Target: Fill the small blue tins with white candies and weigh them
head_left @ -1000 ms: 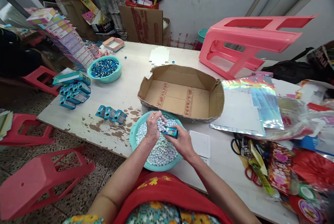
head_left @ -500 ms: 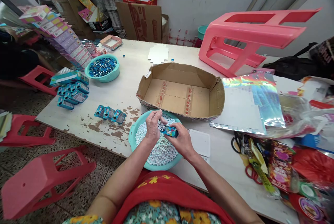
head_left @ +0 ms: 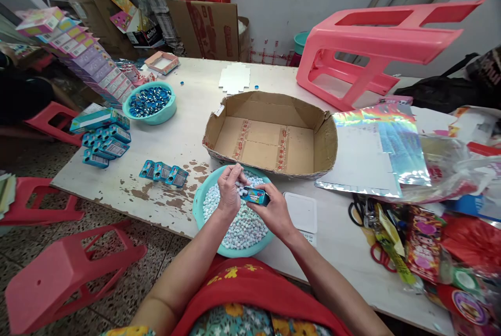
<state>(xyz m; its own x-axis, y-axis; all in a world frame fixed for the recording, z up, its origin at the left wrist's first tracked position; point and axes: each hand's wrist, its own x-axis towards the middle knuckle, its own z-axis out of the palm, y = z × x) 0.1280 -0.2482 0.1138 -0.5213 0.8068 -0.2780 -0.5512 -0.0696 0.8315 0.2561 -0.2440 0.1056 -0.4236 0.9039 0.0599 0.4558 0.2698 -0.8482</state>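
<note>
Over a turquoise basin [head_left: 199, 205] heaped with small pale round candies [head_left: 242, 229], both hands meet. My right hand [head_left: 277, 212] is closed around a small blue candy box [head_left: 256, 196], its printed side facing up and its end pointing left. My left hand [head_left: 230, 190] is closed at that end of the box, with a few pale candies at its fingers; how many lie inside the curled palm is hidden. Left of the basin, several similar blue boxes [head_left: 162, 173] lie in a short row on the table.
Behind the basin stands an open cardboard tray [head_left: 270, 166]. A white scale [head_left: 301, 211] sits to the right, near scissors [head_left: 381, 256]. A pink stool [head_left: 364, 44] lies sideways on the table. At left are a basin of blue caps [head_left: 156, 117] and stacked boxes [head_left: 104, 143].
The candies at my left fingers have shifted to the box's end, and fewer show there. My right hand keeps its hold on the box. The whole view has shifted slightly.
</note>
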